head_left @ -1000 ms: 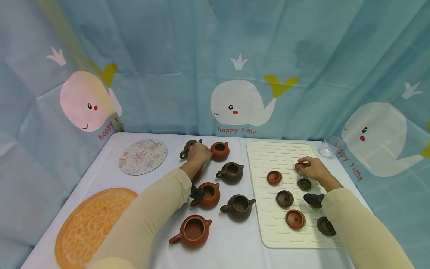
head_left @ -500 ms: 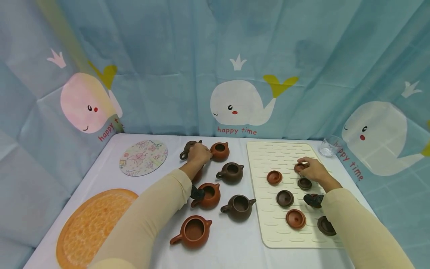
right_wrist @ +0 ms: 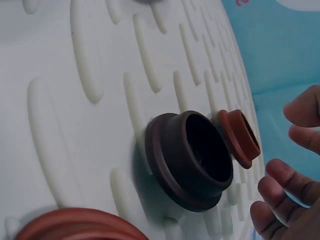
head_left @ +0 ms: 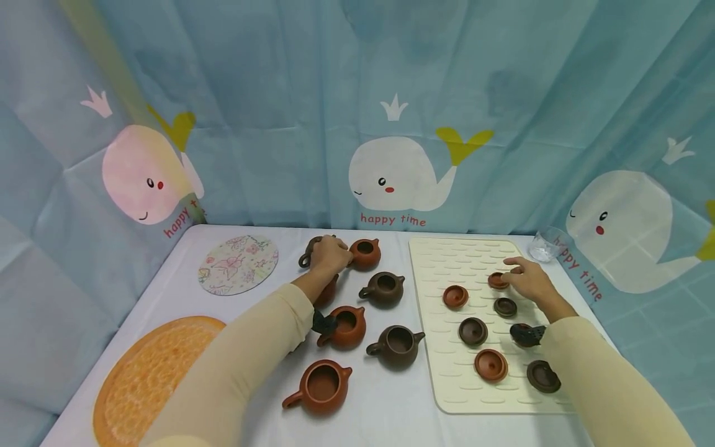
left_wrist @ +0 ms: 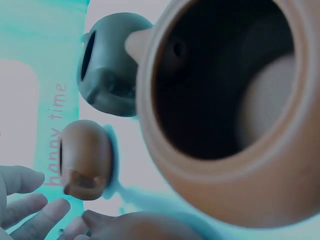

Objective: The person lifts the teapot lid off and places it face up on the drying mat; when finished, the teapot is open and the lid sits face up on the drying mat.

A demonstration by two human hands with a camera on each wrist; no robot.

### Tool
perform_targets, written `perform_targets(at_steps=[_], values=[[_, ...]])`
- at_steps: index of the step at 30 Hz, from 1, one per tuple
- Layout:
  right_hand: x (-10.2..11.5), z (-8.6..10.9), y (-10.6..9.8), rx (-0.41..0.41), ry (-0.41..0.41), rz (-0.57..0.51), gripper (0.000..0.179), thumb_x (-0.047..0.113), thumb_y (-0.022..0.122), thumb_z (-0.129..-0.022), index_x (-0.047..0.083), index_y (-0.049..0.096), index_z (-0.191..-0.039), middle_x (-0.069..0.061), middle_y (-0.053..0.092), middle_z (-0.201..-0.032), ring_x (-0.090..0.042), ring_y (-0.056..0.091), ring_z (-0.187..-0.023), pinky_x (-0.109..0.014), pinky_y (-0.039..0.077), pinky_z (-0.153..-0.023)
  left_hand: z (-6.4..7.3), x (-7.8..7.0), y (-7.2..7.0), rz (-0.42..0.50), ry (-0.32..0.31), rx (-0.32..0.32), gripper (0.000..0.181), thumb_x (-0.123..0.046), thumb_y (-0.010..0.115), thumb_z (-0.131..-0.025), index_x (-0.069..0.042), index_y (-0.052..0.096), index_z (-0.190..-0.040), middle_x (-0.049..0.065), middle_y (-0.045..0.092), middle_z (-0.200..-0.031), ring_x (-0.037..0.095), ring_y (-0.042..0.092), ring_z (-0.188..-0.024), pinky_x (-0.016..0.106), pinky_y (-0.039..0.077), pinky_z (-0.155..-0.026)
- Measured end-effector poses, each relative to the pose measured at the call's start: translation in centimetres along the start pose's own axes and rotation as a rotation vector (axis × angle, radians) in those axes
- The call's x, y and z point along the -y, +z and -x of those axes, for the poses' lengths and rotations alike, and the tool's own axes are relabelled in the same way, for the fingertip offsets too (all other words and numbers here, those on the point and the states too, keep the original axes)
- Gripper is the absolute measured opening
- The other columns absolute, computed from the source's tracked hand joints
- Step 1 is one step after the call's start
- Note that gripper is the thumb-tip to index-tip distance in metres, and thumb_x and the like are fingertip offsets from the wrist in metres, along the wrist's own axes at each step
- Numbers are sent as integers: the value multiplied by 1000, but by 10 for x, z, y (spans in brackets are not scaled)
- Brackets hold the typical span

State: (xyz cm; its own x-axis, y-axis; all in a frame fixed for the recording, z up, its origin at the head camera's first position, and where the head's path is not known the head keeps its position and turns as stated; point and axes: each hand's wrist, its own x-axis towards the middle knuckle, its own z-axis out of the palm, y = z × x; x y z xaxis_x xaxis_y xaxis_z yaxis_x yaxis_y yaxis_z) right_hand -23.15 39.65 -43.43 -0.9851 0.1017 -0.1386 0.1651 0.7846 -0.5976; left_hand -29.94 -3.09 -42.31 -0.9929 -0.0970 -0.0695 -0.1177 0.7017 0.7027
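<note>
In the head view my left hand [head_left: 331, 254] hovers over the back teapots, beside a dark brown teapot [head_left: 308, 256] that it partly covers, and next to a small red teapot [head_left: 365, 254]. In the left wrist view its fingers [left_wrist: 37, 215] are spread and relaxed, with no firm grasp visible. My right hand [head_left: 529, 280] is over the cream mat, next to a small red lid [head_left: 497, 280]. In the right wrist view its fingers [right_wrist: 295, 180] are parted and clear of that lid, which lies upside down beside an upturned dark lid [right_wrist: 190, 160].
More red and brown teapots without lids, such as a large red one [head_left: 319, 397], stand in the table's middle. Several lids lie on the cream mat [head_left: 447, 391]. A clear cup [head_left: 544, 247] is at the back right; a floral disc [head_left: 240, 264] and an orange round mat [head_left: 156, 372] lie left.
My right hand's fingers have spread and come off the small red lid, and the hand has shifted slightly right. The left hand stays in nearly the same place.
</note>
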Motion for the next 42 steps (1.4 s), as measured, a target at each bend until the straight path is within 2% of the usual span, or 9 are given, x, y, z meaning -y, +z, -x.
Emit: perform_targets(at_steps=[2, 6, 8, 13, 18, 23, 32, 35, 42], values=[[1, 2, -2, -22, -16, 3, 53, 23, 54, -96, -4, 42, -140, -35, 45, -126, -51, 47, -108, -56, 43, -80, 2, -1, -5, 12, 20, -4, 19, -17, 72, -82, -12, 76, -101, 2, 69, -98, 20, 62, -80, 34, 49, -68], [5, 7, -5, -54, -39, 3, 52, 24, 55, -96, -3, 43, -139, -35, 46, -127, -52, 46, -110, -57, 43, -81, 6, -3, -15, 31, 54, -5, 26, -19, 70, -85, -10, 74, -109, 7, 67, -109, 27, 59, -101, 40, 48, -82], [7, 9, -7, -58, -46, -3, 53, 25, 56, -96, -2, 42, -140, -35, 45, -128, -52, 46, -111, -57, 43, -82, 7, -3, -19, 31, 64, -9, 27, -20, 69, -85, -9, 74, -111, 8, 67, -112, 30, 57, -106, 43, 46, -86], [13, 17, -9, -67, -74, -27, 55, 28, 55, -97, -2, 41, -141, -33, 44, -129, -49, 47, -111, -56, 45, -80, 13, -3, -30, 56, 74, -12, 28, -22, 70, -86, -10, 73, -112, 8, 67, -109, 30, 58, -101, 44, 47, -82], [22, 24, -12, -96, -128, -36, 54, 30, 55, -98, -1, 43, -140, -32, 46, -127, -45, 50, -108, -53, 46, -77, 21, -1, -41, 108, 106, -31, 29, -21, 70, -87, -8, 72, -113, 7, 69, -104, 29, 58, -102, 43, 45, -87], [36, 34, -16, -106, -181, -62, 55, 31, 58, -97, 0, 44, -140, -31, 47, -126, -42, 51, -105, -51, 46, -76, 29, 6, -51, 147, 109, -62, 28, -22, 70, -87, -10, 72, -112, 5, 69, -105, 27, 57, -105, 43, 45, -90], [69, 53, -22, -68, -247, -89, 57, 32, 61, -95, 3, 45, -141, -28, 47, -129, -43, 47, -114, -59, 41, -84, 36, 24, -61, 216, 75, -100, 34, -23, 69, -88, -11, 69, -120, 7, 67, -107, 28, 59, -101, 41, 49, -81], [81, 59, -22, -55, -262, -87, 56, 31, 63, -95, 4, 46, -140, -26, 48, -128, -42, 47, -113, -59, 41, -84, 33, 32, -61, 213, 57, -108, 36, -24, 69, -88, -10, 68, -121, 9, 68, -105, 29, 57, -102, 42, 49, -80], [108, 73, -18, -32, -342, -134, 52, 28, 64, -95, 6, 48, -139, -21, 49, -126, -35, 49, -109, -51, 43, -81, 22, 48, -66, 275, -22, -131, 35, -21, 70, -88, -10, 68, -122, 12, 68, -107, 31, 54, -107, 44, 47, -85]])
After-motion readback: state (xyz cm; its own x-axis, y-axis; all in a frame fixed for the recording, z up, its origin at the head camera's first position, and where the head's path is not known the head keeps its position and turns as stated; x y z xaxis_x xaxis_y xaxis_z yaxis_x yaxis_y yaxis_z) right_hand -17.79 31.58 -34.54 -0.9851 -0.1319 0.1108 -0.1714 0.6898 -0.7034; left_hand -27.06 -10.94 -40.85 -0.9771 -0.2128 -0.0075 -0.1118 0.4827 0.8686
